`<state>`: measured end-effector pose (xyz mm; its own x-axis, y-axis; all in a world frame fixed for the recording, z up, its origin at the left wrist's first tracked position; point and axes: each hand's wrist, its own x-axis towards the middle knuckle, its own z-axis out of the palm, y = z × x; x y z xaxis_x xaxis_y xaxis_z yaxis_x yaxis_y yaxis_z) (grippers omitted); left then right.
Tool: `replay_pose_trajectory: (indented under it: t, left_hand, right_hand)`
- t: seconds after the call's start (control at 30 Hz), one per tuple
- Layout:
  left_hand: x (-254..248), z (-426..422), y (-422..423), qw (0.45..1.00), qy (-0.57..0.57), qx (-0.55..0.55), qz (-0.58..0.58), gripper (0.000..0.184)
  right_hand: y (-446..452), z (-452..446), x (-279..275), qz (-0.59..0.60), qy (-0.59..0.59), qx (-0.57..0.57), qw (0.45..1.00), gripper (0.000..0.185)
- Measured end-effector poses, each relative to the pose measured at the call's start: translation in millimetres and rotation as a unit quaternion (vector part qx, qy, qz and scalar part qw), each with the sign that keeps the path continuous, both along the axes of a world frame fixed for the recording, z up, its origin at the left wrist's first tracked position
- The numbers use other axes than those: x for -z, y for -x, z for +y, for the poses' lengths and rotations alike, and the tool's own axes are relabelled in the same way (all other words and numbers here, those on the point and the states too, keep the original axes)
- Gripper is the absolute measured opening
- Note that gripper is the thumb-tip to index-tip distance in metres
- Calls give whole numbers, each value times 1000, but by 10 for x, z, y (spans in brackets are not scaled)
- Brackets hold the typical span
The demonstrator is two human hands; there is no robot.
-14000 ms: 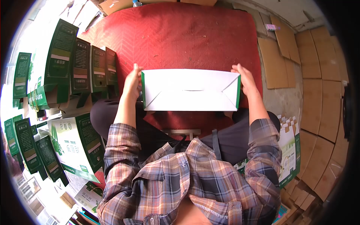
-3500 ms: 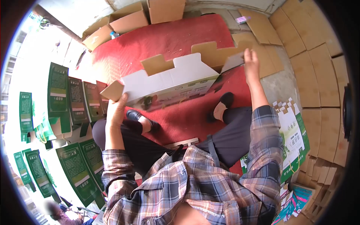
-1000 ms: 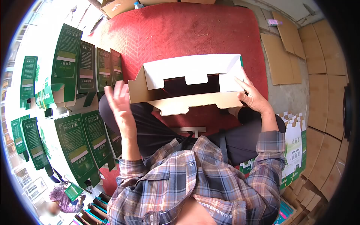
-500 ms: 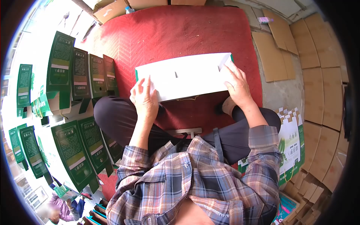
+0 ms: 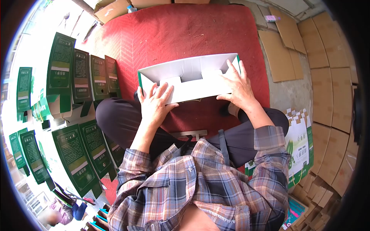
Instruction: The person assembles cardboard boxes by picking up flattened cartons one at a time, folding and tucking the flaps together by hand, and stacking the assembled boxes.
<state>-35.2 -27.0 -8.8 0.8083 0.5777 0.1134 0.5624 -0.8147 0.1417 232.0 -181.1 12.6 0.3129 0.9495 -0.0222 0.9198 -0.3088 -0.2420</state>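
A white carton with green edges lies across my lap, its long white flaps folded inward and a gap showing its inside along the middle. My left hand rests with spread fingers on the carton's front left part. On the right end, my right hand lies with its fingers apart, thumb at the front edge and fingertips over the inner flap. Both palms press on the flaps and neither hand is wrapped round anything. The carton's underside is hidden.
Green printed cartons stand in rows at the left. A red carpet spreads ahead. Flat cardboard and stacked brown boxes are at the right, near a white and green carton. Another person is at the lower left.
The carton has turned over from its open, tabbed state, and its white flaps now sink inward at the middle. My left hand has come onto the carton, and its fingers have spread.
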Motion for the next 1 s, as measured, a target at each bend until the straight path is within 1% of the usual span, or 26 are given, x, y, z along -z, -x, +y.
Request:
replay_pose_trajectory:
  t: [0.07, 0.2, 0.3, 0.37, 0.5, 0.57, 0.67, 0.77, 0.8, 0.83, 0.87, 0.9, 0.93, 0.97, 1.0]
  left_hand:
    - [-5, 9, -1, 1000, 3, 6, 5, 66]
    - [-3, 18, 6, 1000, 9, 8, 18, 65]
    - [1, 8, 4, 1000, 9, 5, 20, 65]
    - [5, -13, 1, 1000, -2, -5, 7, 66]
    - [-29, -28, -20, 1000, 0, -19, -13, 69]
    - [-30, -20, -13, 1000, 14, -8, 22, 67]
    - [-20, 10, -13, 1000, 18, 2, 14, 68]
    - [-65, 13, -33, 1000, 24, -9, 7, 64]
    - [-73, 14, -24, 1000, 23, -9, 6, 64]
    - [-77, 25, 2, 998, 37, -18, -45, 61]
    - [-74, 58, 32, 994, 51, -27, -96, 58]
    - [-14, 155, 100, 979, 74, -35, -187, 49]
    - [113, 297, 158, 941, 149, -91, -289, 48]
    - [102, 419, 125, 884, 219, -144, -386, 47]
    - [75, 525, 122, 804, 330, -245, -429, 46]
  right_hand:
    - [-5, 7, -19, 35, 25, 13, 999, 74]
    - [-7, 3, -12, 31, 35, 9, 999, 69]
    - [-14, -9, 7, 28, 22, 9, 999, 68]
    - [-33, -15, 34, 44, -8, -2, 999, 68]
    - [-22, -15, 43, 48, -26, -2, 999, 68]
    - [-30, -20, 62, 18, -34, -9, 999, 66]
    - [-39, 6, 29, 49, -12, -7, 999, 67]
    - [-18, 19, -8, 37, -5, 0, 999, 67]
    - [-61, 7, 59, 36, -7, 1, 999, 67]
    - [-157, -15, 196, 99, -91, 14, 991, 65]
    - [-251, -14, 241, 162, -174, 27, 971, 63]
    - [-384, -26, 258, 181, -239, 38, 953, 54]
    - [-473, -29, 290, 313, -245, 143, 906, 50]
    - [-554, -28, 308, 435, -245, 243, 832, 47]
    - [-637, -46, 313, 478, -217, 303, 795, 48]
